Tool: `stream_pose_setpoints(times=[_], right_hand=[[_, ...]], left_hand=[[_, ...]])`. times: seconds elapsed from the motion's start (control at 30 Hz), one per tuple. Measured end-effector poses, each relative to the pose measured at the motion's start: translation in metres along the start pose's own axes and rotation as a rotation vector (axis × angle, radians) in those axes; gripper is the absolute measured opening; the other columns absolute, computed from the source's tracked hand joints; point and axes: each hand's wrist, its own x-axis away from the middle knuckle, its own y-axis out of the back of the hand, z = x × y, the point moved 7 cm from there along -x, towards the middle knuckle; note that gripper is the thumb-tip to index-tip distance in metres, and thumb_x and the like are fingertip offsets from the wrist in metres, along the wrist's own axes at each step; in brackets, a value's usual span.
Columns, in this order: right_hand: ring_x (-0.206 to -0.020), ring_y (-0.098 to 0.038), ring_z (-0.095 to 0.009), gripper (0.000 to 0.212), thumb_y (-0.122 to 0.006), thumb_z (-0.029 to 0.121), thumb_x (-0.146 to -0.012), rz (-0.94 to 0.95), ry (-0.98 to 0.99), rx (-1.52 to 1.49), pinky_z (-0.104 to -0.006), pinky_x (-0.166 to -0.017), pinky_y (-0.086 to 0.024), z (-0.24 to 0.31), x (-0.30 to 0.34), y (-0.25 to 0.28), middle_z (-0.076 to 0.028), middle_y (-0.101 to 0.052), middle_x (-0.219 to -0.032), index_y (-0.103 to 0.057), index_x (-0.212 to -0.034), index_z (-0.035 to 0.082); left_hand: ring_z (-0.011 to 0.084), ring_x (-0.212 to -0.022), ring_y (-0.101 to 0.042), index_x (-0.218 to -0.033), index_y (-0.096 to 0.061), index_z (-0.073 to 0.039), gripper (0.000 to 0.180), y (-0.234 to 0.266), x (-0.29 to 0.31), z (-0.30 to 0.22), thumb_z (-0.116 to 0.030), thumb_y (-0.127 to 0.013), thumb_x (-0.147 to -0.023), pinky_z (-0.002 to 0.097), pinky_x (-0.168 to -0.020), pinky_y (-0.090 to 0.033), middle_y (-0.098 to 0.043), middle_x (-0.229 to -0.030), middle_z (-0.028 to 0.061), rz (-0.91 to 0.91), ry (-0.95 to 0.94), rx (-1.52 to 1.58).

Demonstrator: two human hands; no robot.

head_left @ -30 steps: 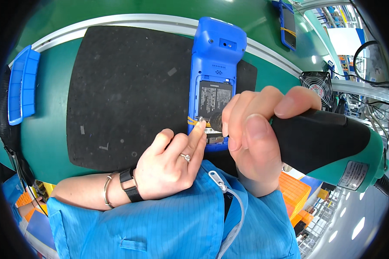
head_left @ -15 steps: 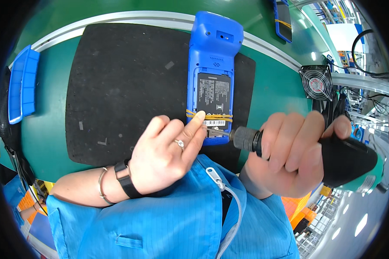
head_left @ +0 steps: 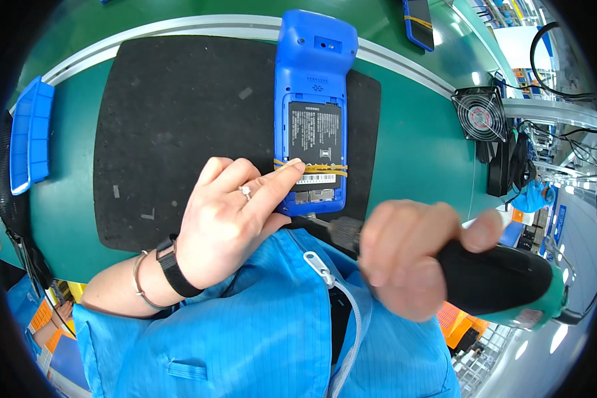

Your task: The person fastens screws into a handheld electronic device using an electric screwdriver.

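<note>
A blue handheld terminal point(head_left: 315, 63) lies back side up on the black mat, its black battery point(head_left: 316, 136) exposed. Yellow rubber bands point(head_left: 325, 170) run across the battery's lower part. My left hand point(head_left: 225, 209) steadies the terminal, its index fingertip pressing on the bands and its thumb at the lower left corner. In my right hand point(head_left: 408, 259), slightly blurred, is a black and green electric screwdriver point(head_left: 501, 278), held nearly level. Its tip points left, close to the terminal's bottom edge; I cannot tell whether they touch.
Under the terminal, the black mat point(head_left: 179, 119) covers part of a green table point(head_left: 411, 132). At the left edge stands a blue bin point(head_left: 32, 136). A small fan point(head_left: 479, 114) sits at the right, and another banded terminal point(head_left: 418, 25) lies far right. The screwdriver's cable trails right.
The screwdriver has come away from the terminal's lower slot, moving down and left with my right hand. My left thumb has shifted from the slot to the corner. The whole view has shifted slightly.
</note>
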Motion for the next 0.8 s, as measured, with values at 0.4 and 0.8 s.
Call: stream_pose_setpoints(times=[0.4, 0.8], right_hand=[[-0.050, -0.051, -0.016, 0.037, -0.056, 0.007, -0.089, 0.108, -0.011, 0.058, -0.0315, -0.052, -0.044, -0.023, 0.004, -0.012, -0.004, -0.050, -0.069, -0.034, -0.119, 0.013], [-0.054, -0.054, -0.018, 0.038, -0.056, -0.007, -0.083, 0.367, -0.046, 0.201, -0.0367, -0.054, -0.047, -0.017, -0.008, -0.030, -0.007, -0.053, -0.075, -0.034, -0.107, 0.012]], left_hand=[[0.0173, -0.068, -0.053, -0.116, -0.060, -0.002, 0.067, -0.002, 0.003, -0.002, -0.008, -0.079, -0.051, 0.0310, -0.068, -0.038, -0.061, -0.073, 0.0011, -0.030, -0.049, -0.018], [0.0163, -0.070, -0.052, -0.112, -0.059, 0.003, 0.060, 0.001, 0.002, -0.001, -0.007, -0.076, -0.055, 0.0298, -0.067, -0.039, -0.065, -0.080, 0.0043, -0.026, -0.083, -0.015]])
